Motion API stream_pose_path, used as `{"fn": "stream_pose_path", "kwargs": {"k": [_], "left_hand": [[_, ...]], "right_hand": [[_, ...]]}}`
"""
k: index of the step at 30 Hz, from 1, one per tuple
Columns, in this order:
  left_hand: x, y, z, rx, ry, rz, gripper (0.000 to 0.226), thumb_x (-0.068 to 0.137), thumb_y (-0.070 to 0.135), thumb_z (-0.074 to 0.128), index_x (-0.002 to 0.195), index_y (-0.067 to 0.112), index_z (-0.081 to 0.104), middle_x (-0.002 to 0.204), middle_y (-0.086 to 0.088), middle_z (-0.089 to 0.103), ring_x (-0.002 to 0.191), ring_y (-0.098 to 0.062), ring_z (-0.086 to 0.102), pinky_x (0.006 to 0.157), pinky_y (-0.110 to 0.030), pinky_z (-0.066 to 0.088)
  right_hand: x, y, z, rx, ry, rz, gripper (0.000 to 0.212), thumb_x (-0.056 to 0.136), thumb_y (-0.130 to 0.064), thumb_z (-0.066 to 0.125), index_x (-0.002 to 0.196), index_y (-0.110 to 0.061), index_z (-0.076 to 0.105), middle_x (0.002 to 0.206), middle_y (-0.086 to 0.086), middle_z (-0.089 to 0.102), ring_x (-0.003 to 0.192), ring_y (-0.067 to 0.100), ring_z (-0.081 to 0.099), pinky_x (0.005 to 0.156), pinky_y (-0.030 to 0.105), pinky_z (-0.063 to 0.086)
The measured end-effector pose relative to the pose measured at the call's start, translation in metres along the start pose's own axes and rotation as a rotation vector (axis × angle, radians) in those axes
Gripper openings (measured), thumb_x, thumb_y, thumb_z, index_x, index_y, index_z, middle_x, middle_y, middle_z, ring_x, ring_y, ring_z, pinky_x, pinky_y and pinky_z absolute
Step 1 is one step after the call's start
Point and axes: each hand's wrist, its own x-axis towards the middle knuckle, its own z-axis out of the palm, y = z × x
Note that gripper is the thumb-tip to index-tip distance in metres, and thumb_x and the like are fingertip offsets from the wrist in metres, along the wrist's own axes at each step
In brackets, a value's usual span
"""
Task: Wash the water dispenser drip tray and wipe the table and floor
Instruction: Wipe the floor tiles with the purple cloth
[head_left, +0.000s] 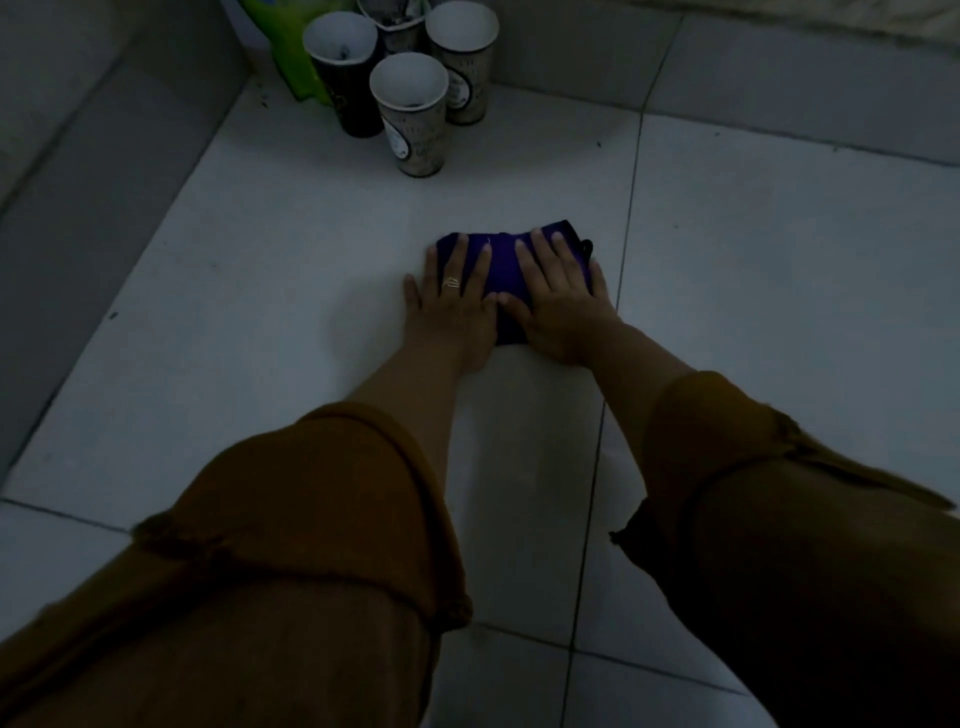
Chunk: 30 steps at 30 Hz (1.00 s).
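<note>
Head view. Step in hand, as judged from the task: wiping the floor (249, 322).

1. The left hand (452, 299) and the right hand (561, 304) lie side by side, flat, fingers straight and spread, both pressing on a folded purple cloth (501, 260). Neither hand curls round it.
2. The cloth rests on a pale tile, just left of a grout line (629, 208), well short of the far corner of the floor.
3. Four paper cups (410, 119) and a green bag (291, 47) stand in that far corner, apart from the cloth.
4. The drip tray and the table are not in view.

Recommended procedure: keep both palms flat for even pressure across the fold. Work in overlapping straight passes, one tile at a time, crossing the grout lines. Stop short of the cups, or move them first; a push from the cloth would likely tip them. Small dark specks show near the left wall and the corner; cover those areas.
</note>
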Motion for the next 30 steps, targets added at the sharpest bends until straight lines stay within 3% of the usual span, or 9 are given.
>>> {"fn": "stream_pose_path", "kwargs": {"k": [9, 16, 20, 23, 26, 30], "left_hand": [[-0.101, -0.005, 0.034, -0.023, 0.006, -0.023, 0.057, 0.102, 0.039, 0.018, 0.150, 0.026, -0.008, 0.158, 0.001, -0.019, 0.144, -0.026, -0.021, 0.115, -0.049, -0.008], [-0.222, -0.006, 0.068, -0.049, -0.075, -0.084, 0.057, 0.102, 0.039, 0.016, 0.143, 0.030, -0.022, 0.155, 0.002, -0.027, 0.143, -0.025, -0.025, 0.116, -0.046, -0.010], [-0.285, -0.010, 0.083, -0.056, -0.081, -0.112, 0.057, 0.102, 0.039, 0.017, 0.134, 0.030, -0.029, 0.142, 0.008, -0.039, 0.142, -0.025, -0.027, 0.116, -0.045, -0.010], [-0.307, -0.013, 0.083, -0.043, -0.115, -0.123, 0.057, 0.102, 0.038, 0.016, 0.139, 0.028, -0.027, 0.145, 0.006, -0.038, 0.141, -0.026, -0.029, 0.116, -0.043, -0.013], [-0.308, -0.015, 0.080, -0.024, -0.132, -0.111, 0.057, 0.102, 0.039, 0.014, 0.141, 0.027, -0.026, 0.151, 0.004, -0.033, 0.141, -0.025, -0.030, 0.115, -0.042, -0.015], [-0.287, -0.026, 0.073, -0.021, -0.130, -0.132, 0.057, 0.102, 0.040, 0.012, 0.145, 0.027, -0.023, 0.154, 0.003, -0.031, 0.141, -0.024, -0.030, 0.115, -0.043, -0.015]], "right_hand": [[-0.093, -0.024, 0.030, 0.009, -0.044, -0.031, 0.070, 0.097, -0.055, 0.020, 0.151, -0.022, -0.007, 0.159, -0.001, -0.014, 0.146, 0.017, -0.014, 0.115, 0.047, -0.010], [-0.207, -0.055, 0.059, 0.005, -0.166, -0.055, 0.069, 0.097, -0.056, 0.017, 0.150, -0.023, -0.014, 0.157, -0.002, -0.021, 0.145, 0.016, -0.021, 0.113, 0.043, -0.017], [-0.261, -0.075, 0.076, 0.005, -0.199, -0.070, 0.069, 0.097, -0.055, 0.017, 0.149, -0.023, -0.015, 0.157, -0.002, -0.023, 0.144, 0.017, -0.022, 0.113, 0.042, -0.018], [-0.279, -0.086, 0.082, -0.013, -0.218, -0.073, 0.071, 0.090, -0.059, -0.001, 0.149, -0.022, -0.015, 0.157, -0.001, -0.023, 0.144, 0.019, -0.022, 0.113, 0.043, -0.017], [-0.279, -0.089, 0.081, -0.013, -0.230, -0.073, 0.092, 0.068, -0.065, -0.021, 0.149, -0.021, -0.017, 0.154, -0.003, -0.029, 0.144, 0.018, -0.023, 0.112, 0.042, -0.018], [-0.252, -0.092, 0.079, -0.013, -0.232, -0.102, 0.070, 0.094, -0.059, 0.009, 0.149, -0.022, -0.016, 0.155, -0.002, -0.027, 0.144, 0.018, -0.023, 0.112, 0.043, -0.019]]}}
